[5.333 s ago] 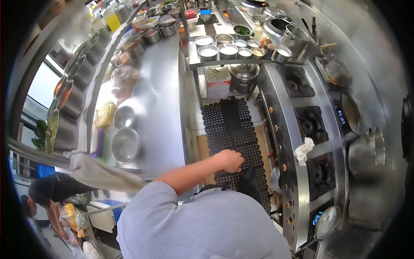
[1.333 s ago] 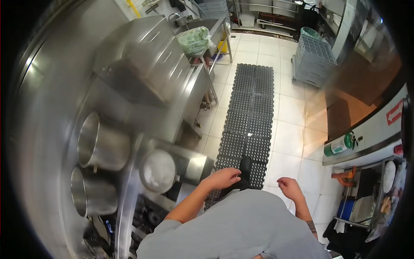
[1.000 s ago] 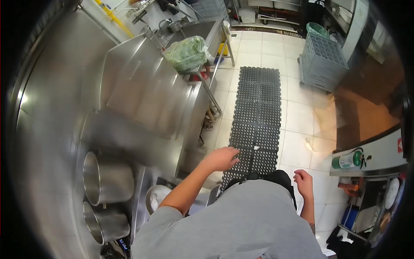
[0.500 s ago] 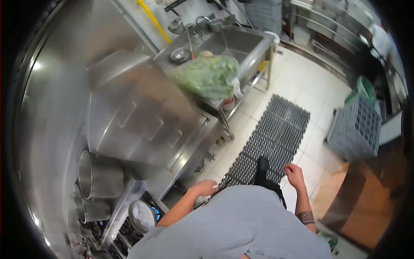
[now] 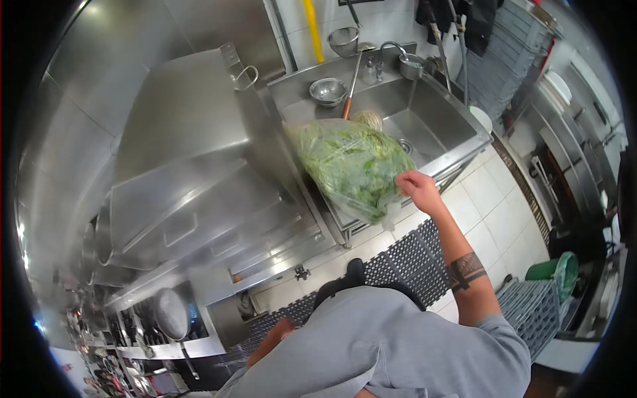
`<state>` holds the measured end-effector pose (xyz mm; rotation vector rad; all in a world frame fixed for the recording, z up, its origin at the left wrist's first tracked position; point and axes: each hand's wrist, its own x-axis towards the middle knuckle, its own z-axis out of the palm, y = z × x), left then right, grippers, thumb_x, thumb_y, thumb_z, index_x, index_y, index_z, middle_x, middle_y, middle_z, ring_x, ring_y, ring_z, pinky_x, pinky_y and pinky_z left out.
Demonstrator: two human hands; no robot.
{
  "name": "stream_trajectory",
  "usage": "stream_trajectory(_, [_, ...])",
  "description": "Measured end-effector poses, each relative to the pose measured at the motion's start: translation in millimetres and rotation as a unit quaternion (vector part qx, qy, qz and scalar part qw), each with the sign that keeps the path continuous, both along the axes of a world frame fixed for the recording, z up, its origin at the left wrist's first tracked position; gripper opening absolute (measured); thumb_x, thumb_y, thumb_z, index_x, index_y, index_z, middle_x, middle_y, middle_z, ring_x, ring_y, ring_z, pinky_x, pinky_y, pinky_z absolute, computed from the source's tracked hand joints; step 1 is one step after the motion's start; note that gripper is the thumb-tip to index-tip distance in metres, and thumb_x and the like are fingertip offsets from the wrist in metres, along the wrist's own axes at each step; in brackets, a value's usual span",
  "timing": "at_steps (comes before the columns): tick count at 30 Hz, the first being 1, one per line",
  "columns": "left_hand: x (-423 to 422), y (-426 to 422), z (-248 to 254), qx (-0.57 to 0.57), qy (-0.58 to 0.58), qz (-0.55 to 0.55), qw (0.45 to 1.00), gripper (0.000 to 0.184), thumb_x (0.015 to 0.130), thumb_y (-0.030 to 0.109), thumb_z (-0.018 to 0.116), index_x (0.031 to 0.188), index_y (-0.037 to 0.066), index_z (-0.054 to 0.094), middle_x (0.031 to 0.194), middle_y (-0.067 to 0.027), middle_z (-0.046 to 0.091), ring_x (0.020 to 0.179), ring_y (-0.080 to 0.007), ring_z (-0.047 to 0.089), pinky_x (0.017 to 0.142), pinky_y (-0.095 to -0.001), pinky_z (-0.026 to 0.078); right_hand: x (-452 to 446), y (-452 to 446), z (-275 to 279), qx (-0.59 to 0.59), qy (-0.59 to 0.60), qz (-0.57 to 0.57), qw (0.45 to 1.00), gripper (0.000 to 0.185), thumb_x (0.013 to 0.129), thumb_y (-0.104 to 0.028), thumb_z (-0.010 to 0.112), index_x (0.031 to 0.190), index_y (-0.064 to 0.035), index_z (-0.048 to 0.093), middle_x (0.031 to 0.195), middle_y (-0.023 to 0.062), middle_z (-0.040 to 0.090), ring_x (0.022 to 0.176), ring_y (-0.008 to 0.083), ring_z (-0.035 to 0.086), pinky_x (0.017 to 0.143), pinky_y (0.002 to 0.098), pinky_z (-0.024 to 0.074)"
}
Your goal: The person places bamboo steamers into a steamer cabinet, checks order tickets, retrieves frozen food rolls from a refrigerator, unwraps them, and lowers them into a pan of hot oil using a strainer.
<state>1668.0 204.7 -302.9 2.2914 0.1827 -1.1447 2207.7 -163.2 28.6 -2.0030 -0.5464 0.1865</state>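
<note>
Bag of greens (image 5: 352,166), overhanging the front edge of the sink (image 5: 428,123), could slip if tugged; right hand (image 5: 417,188) curls beside it, left hand (image 5: 284,327) hangs low, both grips unclear.

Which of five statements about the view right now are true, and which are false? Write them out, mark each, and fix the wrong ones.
1. The right hand is at the edge of the bag of greens. True.
2. The left hand is on the bag too. False: it is low beside the body, away from the bag.
3. Metal bowls sit left of the faucet. True.
4. The pan stands in the sink. False: it is on the stove.
5. A green bin stands beside a grey crate. True.
</note>
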Motion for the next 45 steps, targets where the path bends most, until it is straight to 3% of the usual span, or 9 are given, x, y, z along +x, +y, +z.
stream_trajectory(9, [120,-58,73,0.012,-0.169,0.024,0.985,0.022,0.093,0.017,0.066,0.111,0.006,0.070,0.102,-0.0060,0.073,0.093,-0.0242,0.070,0.077,-0.0364,0.056,227,148,-32,0.313,0.318,0.057,0.893,0.034,0.097,-0.009,0.065,0.129,0.0021,0.059,0.117,0.0114,0.068,0.105,0.0215,0.068,0.093,0.0338,0.0553])
stream_trajectory(11, [141,-92,99,-0.161,-0.076,0.636,0.751,0.018,0.097,0.014,0.060,0.107,0.002,0.069,0.091,-0.0071,0.073,0.077,-0.0195,0.069,0.067,-0.0325,0.055,296,188,-79,0.250,0.272,0.047,0.928,0.040,0.094,-0.010,0.068,0.130,0.0031,0.057,0.118,0.0131,0.067,0.106,0.0252,0.067,0.091,0.0371,0.0548])
stream_trajectory(16, [132,-205,131,-0.089,-0.165,0.821,0.539,0.021,0.098,0.020,0.060,0.096,0.001,0.069,0.078,-0.0042,0.068,0.062,-0.0133,0.059,0.055,-0.0304,0.047,365,247,-96,0.053,0.136,-0.051,0.988,0.050,0.084,-0.011,0.076,0.127,0.0052,0.055,0.119,0.0187,0.067,0.107,0.0340,0.066,0.091,0.0428,0.0523])
stream_trajectory(17, [112,-234,113,-0.008,-0.095,0.777,0.623,0.021,0.098,0.021,0.058,0.091,0.004,0.068,0.075,-0.0048,0.067,0.060,-0.0150,0.059,0.052,-0.0328,0.046,388,260,-119,0.066,0.169,-0.040,0.982,0.046,0.083,-0.008,0.075,0.123,0.0040,0.056,0.116,0.0191,0.067,0.105,0.0329,0.067,0.088,0.0427,0.0537])
stream_trajectory(18, [93,-277,112,0.199,-0.308,0.436,0.822,0.023,0.096,0.024,0.058,0.086,0.008,0.069,0.073,-0.0062,0.067,0.061,-0.0188,0.062,0.054,-0.0374,0.049,404,271,-136,0.078,0.203,-0.030,0.976,0.042,0.082,-0.005,0.074,0.119,0.0029,0.056,0.112,0.0195,0.066,0.103,0.0318,0.067,0.085,0.0425,0.0550])
stream_trajectory(20, [89,-346,109,0.179,-0.039,0.349,0.919,0.025,0.095,0.029,0.059,0.091,0.011,0.075,0.089,-0.0144,0.075,0.086,-0.0307,0.072,0.072,-0.0460,0.055,416,282,-144,0.159,0.303,0.007,0.940,0.033,0.085,0.000,0.069,0.114,0.0024,0.055,0.107,0.0179,0.064,0.096,0.0291,0.067,0.081,0.0427,0.0568])
stream_trajectory(24, [81,-476,159,0.097,0.090,0.637,0.759,0.033,0.097,0.034,0.057,0.100,0.009,0.077,0.099,-0.0200,0.075,0.097,-0.0373,0.071,0.081,-0.0500,0.055,406,279,-123,0.381,0.400,0.003,0.833,0.020,0.091,0.008,0.058,0.107,0.0005,0.049,0.096,0.0139,0.059,0.085,0.0263,0.066,0.071,0.0430,0.0613])
stream_trajectory(38, [125,-445,119,0.039,-0.116,0.750,0.650,0.035,0.097,0.035,0.060,0.106,0.003,0.073,0.099,-0.0201,0.074,0.092,-0.0337,0.072,0.081,-0.0454,0.055,324,133,-69,0.411,0.376,0.180,0.811,0.033,0.090,0.012,0.061,0.113,-0.0055,0.044,0.105,0.0121,0.058,0.098,0.0299,0.066,0.093,0.0598,0.0576])
stream_trajectory(45, [13,-471,129,0.092,-0.196,0.768,0.603,0.038,0.096,0.036,0.064,0.115,0.004,0.072,0.108,-0.0199,0.075,0.105,-0.0384,0.070,0.091,-0.0471,0.055,66,43,-13,0.396,0.418,0.247,0.780,0.031,0.090,0.014,0.060,0.107,-0.0090,0.048,0.099,0.0091,0.057,0.096,0.0248,0.060,0.103,0.0549,0.0521])
